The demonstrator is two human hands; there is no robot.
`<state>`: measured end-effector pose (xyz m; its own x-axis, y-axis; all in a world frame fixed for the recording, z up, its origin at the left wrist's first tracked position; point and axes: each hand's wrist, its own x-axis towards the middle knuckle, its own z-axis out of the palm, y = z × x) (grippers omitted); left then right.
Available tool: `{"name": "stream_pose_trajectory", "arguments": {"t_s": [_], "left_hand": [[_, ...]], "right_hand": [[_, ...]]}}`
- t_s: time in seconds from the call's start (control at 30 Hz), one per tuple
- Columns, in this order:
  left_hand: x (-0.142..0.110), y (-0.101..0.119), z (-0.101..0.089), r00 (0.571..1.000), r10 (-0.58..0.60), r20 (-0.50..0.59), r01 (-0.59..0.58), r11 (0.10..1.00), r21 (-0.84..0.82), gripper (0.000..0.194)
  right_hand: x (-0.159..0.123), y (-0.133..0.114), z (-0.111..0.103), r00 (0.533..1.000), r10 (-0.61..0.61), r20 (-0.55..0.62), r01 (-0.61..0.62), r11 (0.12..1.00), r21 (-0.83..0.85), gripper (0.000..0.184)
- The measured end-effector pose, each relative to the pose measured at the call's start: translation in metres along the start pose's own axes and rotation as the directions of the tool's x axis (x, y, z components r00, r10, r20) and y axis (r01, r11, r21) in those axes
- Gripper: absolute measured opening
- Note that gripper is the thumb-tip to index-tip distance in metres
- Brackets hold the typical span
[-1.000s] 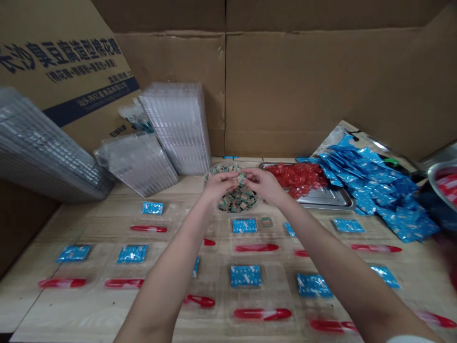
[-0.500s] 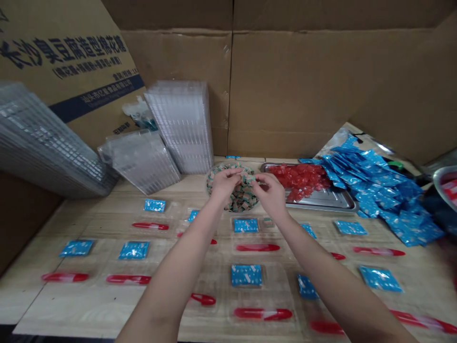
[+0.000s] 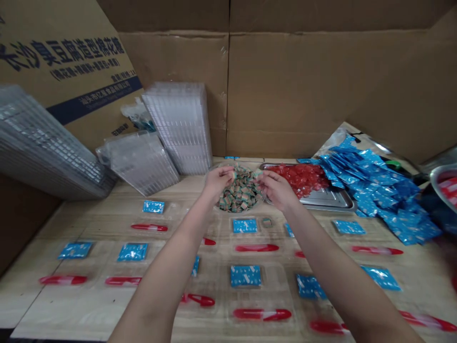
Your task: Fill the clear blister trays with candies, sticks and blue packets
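A round clear bowl heaped with small green-and-tan wrapped sweets stands at the far middle of the table. My left hand is at the bowl's left side, its fingertips pinching a small wrapped sweet. At the bowl's right side, my right hand pinches another small wrapped piece. Just right of that hand is a steel tray holding red wrapped sweets. Clear compartment trays lie in rows below my forearms, with blue sachets and red plastic spoons in them.
Blue sachets lie in a heap at the right. A steel bowl with red contents sits at the right edge. Stacks of clear plastic trays lean at the back left, against cardboard walls.
My hands have moved apart to either side of the bowl, uncovering more of its sweets. Each still pinches a small piece.
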<state>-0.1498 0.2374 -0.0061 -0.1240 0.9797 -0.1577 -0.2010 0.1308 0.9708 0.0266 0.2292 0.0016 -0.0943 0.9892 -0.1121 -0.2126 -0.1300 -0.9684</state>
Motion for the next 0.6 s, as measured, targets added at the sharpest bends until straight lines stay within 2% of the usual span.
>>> {"name": "stream_pose_trajectory", "arguments": {"t_s": [0.23, 0.37, 0.47, 0.6], "left_hand": [[-0.020, 0.011, 0.009, 0.996, -0.068, 0.062, 0.074, 0.991, -0.109, 0.010], [-0.032, 0.016, 0.009, 0.987, -0.110, 0.120, 0.132, 0.971, -0.200, 0.010], [-0.039, 0.016, 0.006, 0.977, -0.137, 0.166, 0.179, 0.944, -0.276, 0.014], [-0.041, 0.012, 0.003, 0.971, -0.174, 0.163, 0.213, 0.941, -0.264, 0.016]], "right_hand": [[0.000, -0.006, 0.015, 0.986, 0.027, 0.167, -0.009, 0.994, -0.108, 0.027], [-0.003, -0.007, 0.021, 0.991, 0.018, 0.131, -0.006, 0.996, -0.092, 0.033], [-0.008, -0.008, 0.023, 0.997, 0.032, 0.076, -0.026, 0.997, -0.077, 0.031], [-0.011, -0.011, 0.020, 0.991, 0.079, 0.111, -0.056, 0.979, -0.197, 0.023]]}}
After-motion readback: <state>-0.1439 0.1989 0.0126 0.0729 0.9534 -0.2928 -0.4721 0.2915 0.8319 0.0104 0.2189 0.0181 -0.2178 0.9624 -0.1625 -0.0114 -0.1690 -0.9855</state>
